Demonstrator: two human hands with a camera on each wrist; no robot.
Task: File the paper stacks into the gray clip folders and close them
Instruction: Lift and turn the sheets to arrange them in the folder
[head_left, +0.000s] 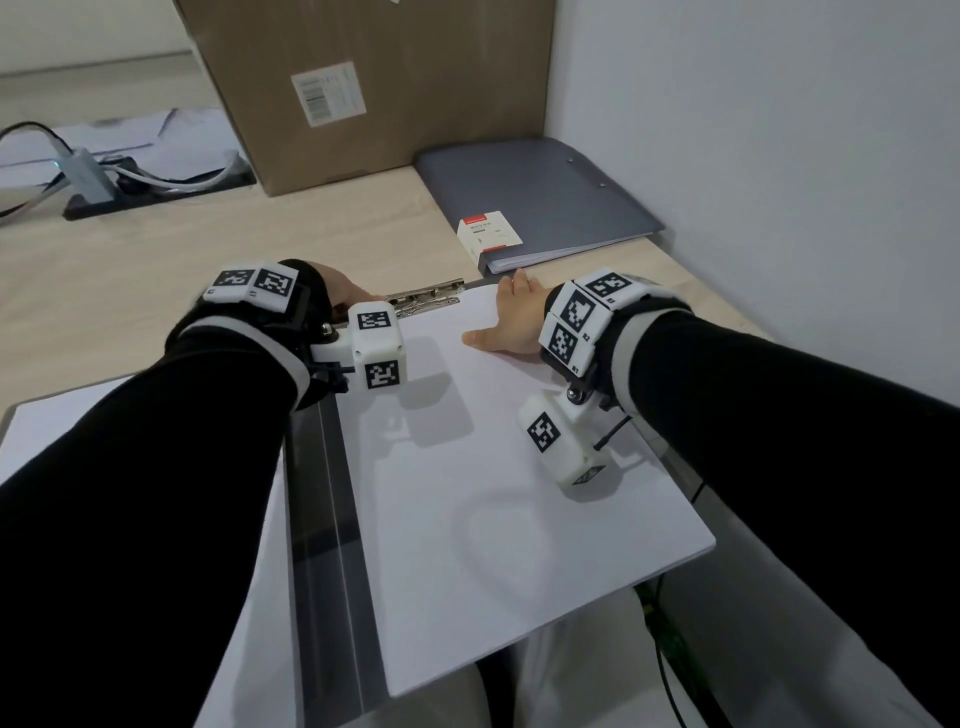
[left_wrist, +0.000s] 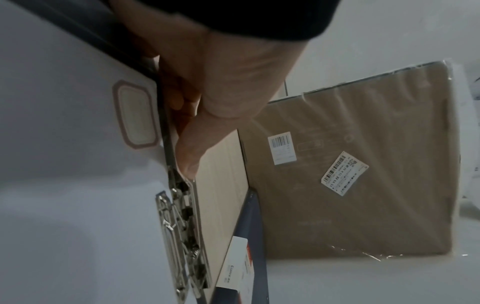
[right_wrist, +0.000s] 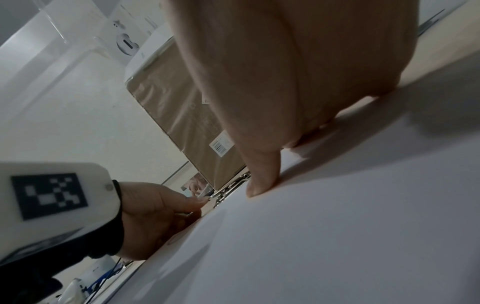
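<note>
An open gray clip folder (head_left: 322, 519) lies in front of me with a white paper stack (head_left: 493, 493) on its right half. The metal clip (head_left: 426, 301) sits at the stack's far edge. My left hand (head_left: 345, 293) is at the clip's left end; in the left wrist view its thumb and curled fingers (left_wrist: 187, 156) pinch there by the clip (left_wrist: 179, 236). My right hand (head_left: 514, 317) lies flat on the stack's far right corner, its thumb (right_wrist: 262, 181) pressed on the paper (right_wrist: 337, 226). A second gray folder (head_left: 540, 192), closed with paper inside, lies at the back right.
A large cardboard box (head_left: 374, 88) stands behind the folders. A cable hub with wires (head_left: 88, 171) lies at the far left. A white wall (head_left: 779, 156) runs along the table's right side. The open folder overhangs the table's near edge above my lap.
</note>
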